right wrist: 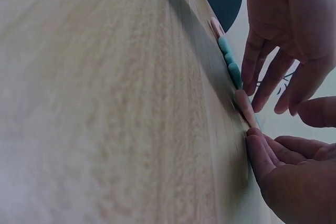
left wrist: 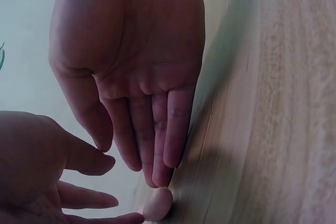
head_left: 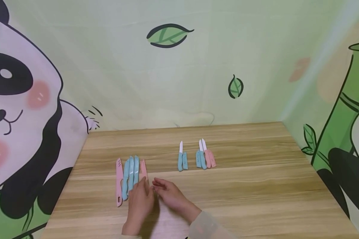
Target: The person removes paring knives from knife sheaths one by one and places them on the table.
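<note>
My left hand (head_left: 140, 200) lies over the lower end of a pink sheathed knife (head_left: 144, 167) and hides its handle in the head view. Close to its right is my right hand (head_left: 172, 197), fingers extended toward the same knife. In the left wrist view, fingertips of both hands come up to the pink handle end (left wrist: 158, 205); I cannot tell whether they press it. Neither hand grips anything visible. Left of that knife lie three blue sheathed knives (head_left: 131, 171) side by side, then a longer pink sheathed knife (head_left: 119, 182).
Farther right lie a blue knife (head_left: 180, 159) with a white blade, its blue sheath (head_left: 184, 161) beside it, another blue sheath (head_left: 198, 159), another blue knife (head_left: 202, 159), a pink knife (head_left: 207, 159) and a pink sheath (head_left: 211, 158). The wooden table (head_left: 257, 186) meets a printed backdrop (head_left: 122, 66).
</note>
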`<state>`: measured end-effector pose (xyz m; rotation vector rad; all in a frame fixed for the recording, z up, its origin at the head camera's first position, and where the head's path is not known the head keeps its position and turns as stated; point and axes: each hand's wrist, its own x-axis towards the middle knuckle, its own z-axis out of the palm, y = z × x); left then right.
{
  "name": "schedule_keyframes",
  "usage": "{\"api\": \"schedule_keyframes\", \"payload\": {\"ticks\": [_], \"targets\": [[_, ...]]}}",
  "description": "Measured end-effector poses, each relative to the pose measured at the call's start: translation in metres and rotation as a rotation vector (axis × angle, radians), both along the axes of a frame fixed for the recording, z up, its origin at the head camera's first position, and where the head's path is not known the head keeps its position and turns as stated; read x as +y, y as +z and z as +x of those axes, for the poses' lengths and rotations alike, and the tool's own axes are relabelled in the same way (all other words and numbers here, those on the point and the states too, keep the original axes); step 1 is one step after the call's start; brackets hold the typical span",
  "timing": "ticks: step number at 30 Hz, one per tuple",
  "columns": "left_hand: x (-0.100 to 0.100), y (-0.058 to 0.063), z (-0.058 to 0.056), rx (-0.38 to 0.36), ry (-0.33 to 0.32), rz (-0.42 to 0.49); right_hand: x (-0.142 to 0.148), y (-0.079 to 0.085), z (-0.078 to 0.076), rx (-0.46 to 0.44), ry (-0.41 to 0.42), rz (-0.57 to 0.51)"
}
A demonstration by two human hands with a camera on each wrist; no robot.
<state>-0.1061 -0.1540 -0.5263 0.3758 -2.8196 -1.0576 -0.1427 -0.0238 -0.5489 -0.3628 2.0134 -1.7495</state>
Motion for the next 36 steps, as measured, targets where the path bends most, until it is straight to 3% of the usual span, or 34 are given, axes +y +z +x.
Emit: {"api": "schedule_keyframes", "payload": {"ticks": [7,19,24,28,36], "targets": [[0.001,-0.001,-0.001,-0.006,0.013,0.045,0.001,-0.003,0.0,0.018,0.022,0.027],[-0.004,-0.008,-0.009,-0.023,0.034,0.119,0.0,-0.006,0.004,-0.009,0.006,-0.055],[-0.006,-0.01,-0.011,-0.038,0.041,0.145,0.0,-0.006,0.006,-0.049,-0.014,-0.115],[-0.006,-0.009,-0.012,-0.007,0.04,0.14,0.0,-0.006,0.008,-0.08,-0.045,-0.145],[0.0,0.0,-0.009,0.012,0.028,0.267,0.007,0.001,0.012,-0.189,-0.142,-0.222]]}}
